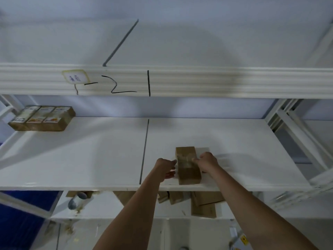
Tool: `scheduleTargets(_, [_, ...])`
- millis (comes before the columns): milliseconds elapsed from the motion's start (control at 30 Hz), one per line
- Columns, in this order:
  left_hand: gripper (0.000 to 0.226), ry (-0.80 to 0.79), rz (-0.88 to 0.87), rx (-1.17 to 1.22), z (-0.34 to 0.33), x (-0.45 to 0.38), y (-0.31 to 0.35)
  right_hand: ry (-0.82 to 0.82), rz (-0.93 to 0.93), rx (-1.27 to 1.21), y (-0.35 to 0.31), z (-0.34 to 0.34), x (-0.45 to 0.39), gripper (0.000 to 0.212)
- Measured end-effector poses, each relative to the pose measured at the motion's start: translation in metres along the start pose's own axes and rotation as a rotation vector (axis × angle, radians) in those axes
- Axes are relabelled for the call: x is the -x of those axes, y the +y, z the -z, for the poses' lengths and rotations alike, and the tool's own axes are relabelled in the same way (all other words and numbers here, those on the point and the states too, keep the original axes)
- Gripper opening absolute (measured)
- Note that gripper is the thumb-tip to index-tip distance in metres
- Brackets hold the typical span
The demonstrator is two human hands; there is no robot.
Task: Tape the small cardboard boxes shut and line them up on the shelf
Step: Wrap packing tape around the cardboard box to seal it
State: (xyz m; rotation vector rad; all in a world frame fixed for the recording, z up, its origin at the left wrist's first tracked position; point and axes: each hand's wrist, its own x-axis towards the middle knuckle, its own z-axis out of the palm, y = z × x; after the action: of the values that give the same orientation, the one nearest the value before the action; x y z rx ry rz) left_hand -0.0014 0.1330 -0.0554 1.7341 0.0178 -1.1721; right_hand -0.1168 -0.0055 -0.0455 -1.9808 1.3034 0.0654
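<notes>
Both my arms reach up to the white shelf (90, 156). A small cardboard box (188, 165) lies flat near the front edge, right of the dark seam (144, 152) that splits the shelf board, its long side running front to back. Clear tape shines across its top, somewhat blurred. My right hand (207, 162) sits at the box's right side, fingers curled in and touching the top near the taped strip; whether they pinch the box or only press on it I cannot tell for certain, though the curl reads as a hold on the box. My left hand (166, 168) is just beside the box's left face, fingers relaxed and parted, fingertips close to or barely brushing the cardboard, holding nothing. Far back on the left of the same shelf, three boxes with labels (42, 118) stand side by side, touching, in a row well apart from the box at my hands. Above runs the ribbed white beam (198, 82) of the next level, with black marker strokes and a small sticker (75, 77). Below the shelf, on the lower level, several loose cardboard pieces (203, 202) lie scattered, and a grey-ended roll-like object (77, 201) lies to the left, too blurred to name.
</notes>
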Motion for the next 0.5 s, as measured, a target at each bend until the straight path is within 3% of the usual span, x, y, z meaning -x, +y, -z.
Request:
scheduleTargets(133, [0.03, 0.005, 0.037, 0.136, -0.006, -0.002, 0.001, -0.079, -0.001, -0.01, 0.004, -0.002, -0.009, 0.03])
scheduleTargets(333, [0.007, 0.103, 0.08, 0.284, -0.015, -0.003, 0.002, -0.14, -0.027, -0.116, 0.009, -0.003, -0.011, 0.026])
scheduleTargets(500, [0.025, 0.115, 0.145, 0.479, -0.017, -0.002, -0.01, -0.159, -0.065, -0.188, 0.015, -0.004, -0.011, 0.024])
